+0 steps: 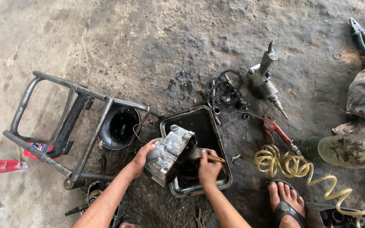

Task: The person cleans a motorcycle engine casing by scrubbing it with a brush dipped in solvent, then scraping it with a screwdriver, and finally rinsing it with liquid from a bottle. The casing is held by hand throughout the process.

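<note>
Low centre of the frame: left hand (142, 158) clamped on the engine casing (167, 154), tilted over the oily tray (227, 179). Right hand (208, 166), closed around a brush (215, 158), looks mid-scrub; next stroke probably needs the casing held steady.

A metal frame (60, 126), gears (224, 90), air tool (265, 78), coiled yellow hose (292, 166) and green pliers (362, 38) lie around

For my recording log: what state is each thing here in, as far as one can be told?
Engine casing: tilted over the tray, held.
Left hand: gripping the casing's side.
Right hand: closed on a brush.
Metal tray: on the floor, holding dark liquid.
Yellow coiled hose: lying slack.
Pliers: lying on the floor, handles apart.
Gears: loose, oily.
</note>
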